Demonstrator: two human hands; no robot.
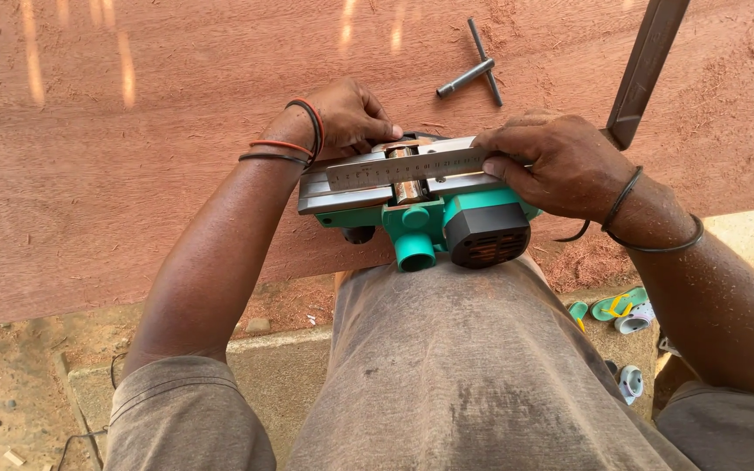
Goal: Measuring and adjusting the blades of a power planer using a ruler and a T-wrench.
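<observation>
Planer (421,218), upturned at frame centre, looks heavy and rigid; both hands' fingers (508,166) press a thin steel ruler (407,166) flat on its sole.

Planer (447,222): matt teal plastic body, bare brushed-metal sole. Steel ruler (407,166) satin, smooth. Wood slab (133,131) reddish, sanded, dusty. T-wrench (473,74), upper centre: dull grey metal.

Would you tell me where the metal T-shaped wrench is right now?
In the head view, the T-shaped wrench lies on the reddish wooden board, top centre, just beyond the upturned green planer.
</observation>
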